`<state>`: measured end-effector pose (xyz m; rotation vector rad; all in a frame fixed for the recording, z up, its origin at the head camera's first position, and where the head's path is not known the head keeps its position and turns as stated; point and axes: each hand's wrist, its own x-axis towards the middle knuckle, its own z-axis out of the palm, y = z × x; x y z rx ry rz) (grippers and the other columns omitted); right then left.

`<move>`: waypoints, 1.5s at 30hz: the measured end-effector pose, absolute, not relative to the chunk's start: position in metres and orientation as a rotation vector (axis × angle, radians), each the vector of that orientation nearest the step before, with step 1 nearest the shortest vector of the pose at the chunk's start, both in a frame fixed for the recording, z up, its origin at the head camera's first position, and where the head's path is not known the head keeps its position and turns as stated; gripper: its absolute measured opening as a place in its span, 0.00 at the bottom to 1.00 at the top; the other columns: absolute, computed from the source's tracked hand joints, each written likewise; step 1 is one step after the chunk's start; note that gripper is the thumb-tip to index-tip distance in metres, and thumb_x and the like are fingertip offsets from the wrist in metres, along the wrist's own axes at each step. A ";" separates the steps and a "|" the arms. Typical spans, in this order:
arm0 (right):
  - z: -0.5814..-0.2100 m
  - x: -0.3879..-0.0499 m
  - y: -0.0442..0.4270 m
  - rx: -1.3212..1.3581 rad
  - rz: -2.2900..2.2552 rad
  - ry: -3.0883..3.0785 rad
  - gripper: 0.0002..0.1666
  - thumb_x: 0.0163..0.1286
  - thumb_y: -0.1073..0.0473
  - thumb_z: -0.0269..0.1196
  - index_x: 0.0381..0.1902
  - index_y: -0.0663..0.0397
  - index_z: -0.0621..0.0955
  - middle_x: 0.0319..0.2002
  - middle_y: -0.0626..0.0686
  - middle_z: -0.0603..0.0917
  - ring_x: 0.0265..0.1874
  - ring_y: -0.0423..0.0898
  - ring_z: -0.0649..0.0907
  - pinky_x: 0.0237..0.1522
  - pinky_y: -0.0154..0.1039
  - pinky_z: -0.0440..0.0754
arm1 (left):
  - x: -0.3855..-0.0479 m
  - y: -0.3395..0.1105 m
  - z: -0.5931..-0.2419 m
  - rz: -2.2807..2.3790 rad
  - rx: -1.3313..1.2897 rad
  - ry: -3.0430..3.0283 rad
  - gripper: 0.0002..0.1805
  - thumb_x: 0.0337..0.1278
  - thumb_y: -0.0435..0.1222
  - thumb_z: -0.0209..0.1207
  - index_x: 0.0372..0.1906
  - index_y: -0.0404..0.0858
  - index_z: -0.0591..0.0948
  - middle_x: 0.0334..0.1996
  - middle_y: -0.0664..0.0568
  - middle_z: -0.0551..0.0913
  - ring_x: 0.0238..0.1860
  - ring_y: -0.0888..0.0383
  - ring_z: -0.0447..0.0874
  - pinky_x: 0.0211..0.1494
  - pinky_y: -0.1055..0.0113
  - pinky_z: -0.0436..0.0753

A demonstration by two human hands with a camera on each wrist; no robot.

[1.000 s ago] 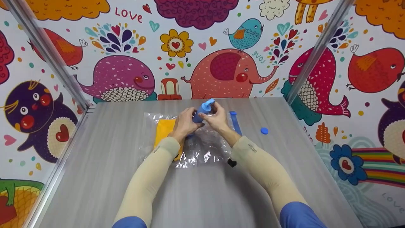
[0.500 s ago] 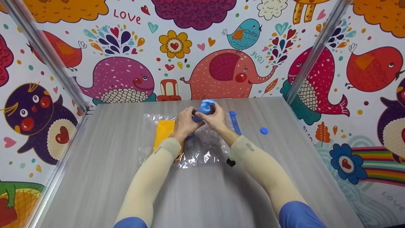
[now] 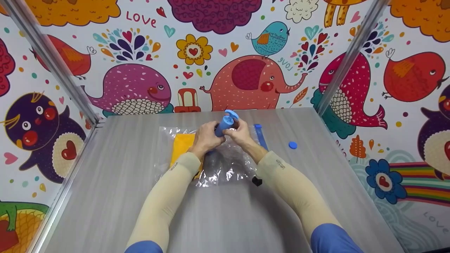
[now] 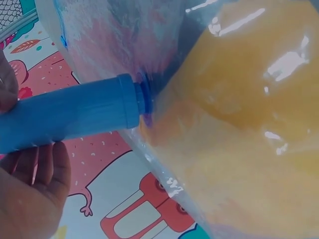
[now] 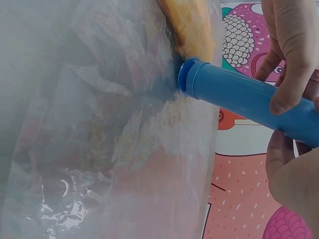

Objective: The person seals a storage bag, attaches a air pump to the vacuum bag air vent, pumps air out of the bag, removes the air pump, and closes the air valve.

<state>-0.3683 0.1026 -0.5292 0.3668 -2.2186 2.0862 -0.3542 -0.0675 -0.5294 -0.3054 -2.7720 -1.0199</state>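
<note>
A blue hand pump (image 3: pixel 225 125) is held tilted above a clear plastic bag (image 3: pixel 230 172) on the table. My left hand (image 3: pixel 206 137) grips its barrel from the left. From the right, my right hand (image 3: pixel 243 135) has its thumb on the upper barrel and its fingers near the lighter blue handle (image 3: pixel 231 113), which stands slightly apart from the barrel's top. In the left wrist view the pump's lower end (image 4: pixel 128 102) meets a blue round fitting (image 4: pixel 145 98) on the bag. Folded yellow cloth (image 3: pixel 181 146) lies inside the bag's left half.
A round blue cap (image 3: pixel 293 145) lies on the grey table (image 3: pixel 316 175) to the right. A blue strip (image 3: pixel 261 137) runs along the bag's right edge. Something small and black (image 3: pixel 257 181) shows beside my right forearm. Patterned walls (image 3: pixel 242 84) enclose the back and sides.
The pump's top tipped toward me half a second ago, with the handle close over the barrel. It has since tilted back, showing more barrel and a gap below the handle.
</note>
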 end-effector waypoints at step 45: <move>-0.528 -0.364 0.103 0.360 1.902 -2.312 0.35 0.56 0.70 0.76 0.64 0.73 0.83 0.55 0.73 0.92 0.55 0.56 0.91 0.67 0.56 0.90 | -0.349 -0.066 -0.538 -1.061 -0.225 -2.774 0.31 0.54 0.41 0.81 0.62 0.36 0.84 0.56 0.39 0.93 0.57 0.40 0.92 0.69 0.45 0.89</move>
